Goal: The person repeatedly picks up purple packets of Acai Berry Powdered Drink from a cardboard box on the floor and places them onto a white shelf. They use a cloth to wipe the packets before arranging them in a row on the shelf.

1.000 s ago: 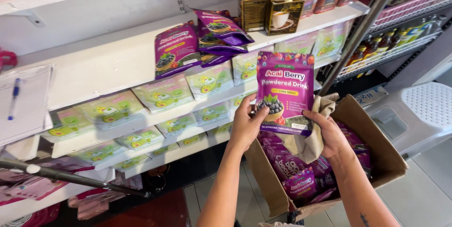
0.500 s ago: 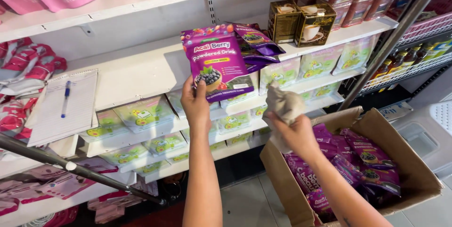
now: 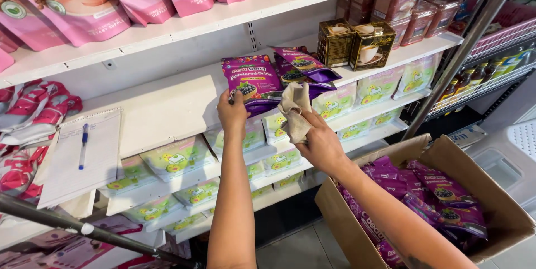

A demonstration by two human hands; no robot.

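Observation:
My left hand [image 3: 233, 114] grips the bottom edge of a purple drink-powder pouch [image 3: 251, 78] and holds it tilted on the white middle shelf [image 3: 156, 107]. It rests against other purple pouches [image 3: 301, 67] stacked just to its right. My right hand [image 3: 318, 143] clutches a crumpled beige cloth [image 3: 295, 110] just below and right of that pouch. A brown cardboard box [image 3: 497, 207] at lower right holds several more purple pouches [image 3: 441, 191].
Pink pouches [image 3: 84, 1] line the top shelf. Gold boxes [image 3: 354, 43] and brown packs [image 3: 413, 9] stand to the right. Pale green packets [image 3: 173, 157] fill lower shelves. A notepad with blue pen [image 3: 84, 146] lies at left. A metal pole [image 3: 463, 51] and a white plastic stool [image 3: 513, 146] are at right.
My left hand carried the purple pouch up from the box and set it onto the shelf. My right hand moved up-left with the cloth. The view shifted up.

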